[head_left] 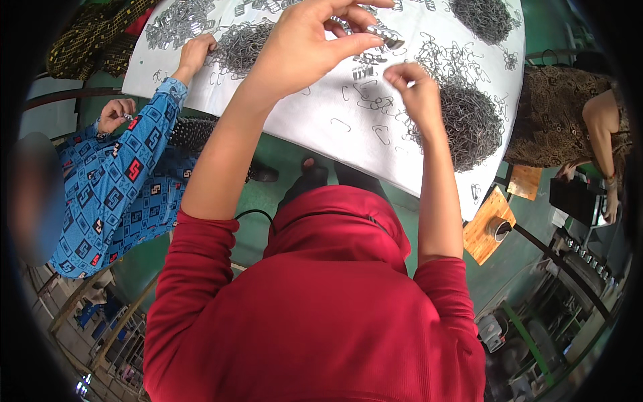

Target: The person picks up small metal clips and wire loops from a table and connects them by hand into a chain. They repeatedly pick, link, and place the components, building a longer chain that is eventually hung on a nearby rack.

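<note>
Thumb against fingers, the left hand (295,53) pinches one small ridged metal piece (386,37) over the far part of a white-covered table (301,124). The right hand (423,97) is curled nearby; from here I can't tell whether its fingertips meet or have hold of anything. Between them lie more ridged pieces (364,70), too crowded to count. I make out three heaps of wire hooks: a large heap (469,127) beside the right wrist, a second heap (241,48) left of the left forearm, a third heap (481,19) at the far right. One co-worker in a blue patterned shirt (124,187) has one hand (193,57) by the second heap. On the right are two wooden stools (482,240), one bearing a single round container (499,228).
</note>
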The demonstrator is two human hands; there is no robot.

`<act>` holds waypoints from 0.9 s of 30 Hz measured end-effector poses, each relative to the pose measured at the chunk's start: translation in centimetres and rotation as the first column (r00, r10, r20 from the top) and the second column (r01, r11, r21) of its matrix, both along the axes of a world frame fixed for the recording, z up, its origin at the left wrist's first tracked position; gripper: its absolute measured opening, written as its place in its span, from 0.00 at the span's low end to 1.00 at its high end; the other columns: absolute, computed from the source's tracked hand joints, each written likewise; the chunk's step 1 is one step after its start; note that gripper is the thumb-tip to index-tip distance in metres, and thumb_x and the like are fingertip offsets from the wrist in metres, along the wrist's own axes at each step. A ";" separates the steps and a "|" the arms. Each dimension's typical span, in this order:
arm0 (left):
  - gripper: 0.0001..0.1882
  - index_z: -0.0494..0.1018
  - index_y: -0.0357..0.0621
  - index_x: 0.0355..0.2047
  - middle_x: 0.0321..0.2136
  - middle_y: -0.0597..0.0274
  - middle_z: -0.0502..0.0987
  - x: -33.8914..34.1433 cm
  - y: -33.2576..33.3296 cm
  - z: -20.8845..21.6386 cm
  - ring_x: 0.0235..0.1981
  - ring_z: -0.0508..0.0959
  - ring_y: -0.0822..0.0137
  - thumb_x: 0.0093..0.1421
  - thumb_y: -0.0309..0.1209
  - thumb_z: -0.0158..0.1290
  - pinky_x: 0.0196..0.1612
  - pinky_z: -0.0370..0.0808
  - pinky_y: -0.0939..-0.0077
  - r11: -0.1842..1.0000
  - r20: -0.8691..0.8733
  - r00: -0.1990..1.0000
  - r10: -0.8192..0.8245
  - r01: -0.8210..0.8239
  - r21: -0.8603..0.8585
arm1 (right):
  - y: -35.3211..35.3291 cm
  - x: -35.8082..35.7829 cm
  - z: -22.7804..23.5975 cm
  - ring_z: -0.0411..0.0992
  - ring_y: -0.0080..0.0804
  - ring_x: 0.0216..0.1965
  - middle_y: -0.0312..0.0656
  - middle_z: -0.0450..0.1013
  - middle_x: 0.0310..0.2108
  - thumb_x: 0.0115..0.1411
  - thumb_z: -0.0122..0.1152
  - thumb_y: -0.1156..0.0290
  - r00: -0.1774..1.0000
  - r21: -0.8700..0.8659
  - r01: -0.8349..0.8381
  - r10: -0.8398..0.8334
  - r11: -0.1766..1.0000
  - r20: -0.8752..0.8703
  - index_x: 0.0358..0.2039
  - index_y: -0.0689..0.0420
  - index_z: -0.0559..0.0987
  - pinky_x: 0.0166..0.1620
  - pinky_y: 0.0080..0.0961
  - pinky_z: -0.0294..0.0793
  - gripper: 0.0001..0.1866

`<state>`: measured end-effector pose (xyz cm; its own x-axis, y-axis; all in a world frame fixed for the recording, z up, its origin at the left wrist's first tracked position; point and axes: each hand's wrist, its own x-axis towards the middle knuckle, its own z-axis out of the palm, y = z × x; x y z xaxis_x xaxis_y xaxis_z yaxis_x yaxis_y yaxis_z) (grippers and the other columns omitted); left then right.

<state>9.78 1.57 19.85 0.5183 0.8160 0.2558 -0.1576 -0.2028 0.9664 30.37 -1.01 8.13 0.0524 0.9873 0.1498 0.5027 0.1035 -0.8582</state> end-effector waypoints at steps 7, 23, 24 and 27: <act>0.18 0.71 0.37 0.44 0.28 0.69 0.72 -1.2 0.8 -0.8 0.26 0.67 0.82 0.51 0.21 0.52 0.30 0.66 0.89 0.971 -0.199 0.951 0.238 -0.233 0.048 | 0.6 -1.2 -6.9 0.72 0.42 0.33 0.41 0.73 0.32 0.50 0.59 0.66 0.682 -0.242 -0.104 0.246 0.965 0.689 0.30 0.54 0.78 0.37 0.34 0.71 0.08; 0.11 0.75 0.37 0.37 0.31 0.62 0.77 1.2 1.1 -1.1 0.33 0.75 0.76 0.53 0.25 0.56 0.38 0.71 0.84 0.970 -0.260 0.936 0.236 -0.242 0.011 | -0.1 0.2 8.5 0.67 0.17 0.22 0.35 0.72 0.24 0.55 0.58 0.72 0.783 -0.213 -0.110 -0.048 0.971 -0.621 0.30 0.61 0.76 0.25 0.14 0.65 0.06; 0.10 0.75 0.38 0.37 0.31 0.62 0.77 1.3 1.1 -0.9 0.33 0.75 0.76 0.53 0.25 0.56 0.38 0.71 0.83 0.971 -0.272 0.933 0.237 -0.240 0.022 | -0.2 -0.4 10.0 0.67 0.18 0.23 0.35 0.72 0.24 0.54 0.59 0.72 0.793 -0.164 -0.074 -0.042 0.984 -0.607 0.29 0.61 0.76 0.26 0.14 0.65 0.06; 0.09 0.76 0.40 0.35 0.30 0.64 0.78 2.0 0.9 -0.2 0.32 0.75 0.76 0.52 0.27 0.57 0.38 0.71 0.82 0.974 -0.277 0.934 0.227 -0.219 0.059 | -0.5 -1.1 11.0 0.67 0.19 0.27 0.36 0.71 0.28 0.52 0.61 0.71 0.905 0.026 0.092 -0.073 0.995 -0.420 0.27 0.61 0.78 0.29 0.15 0.65 0.06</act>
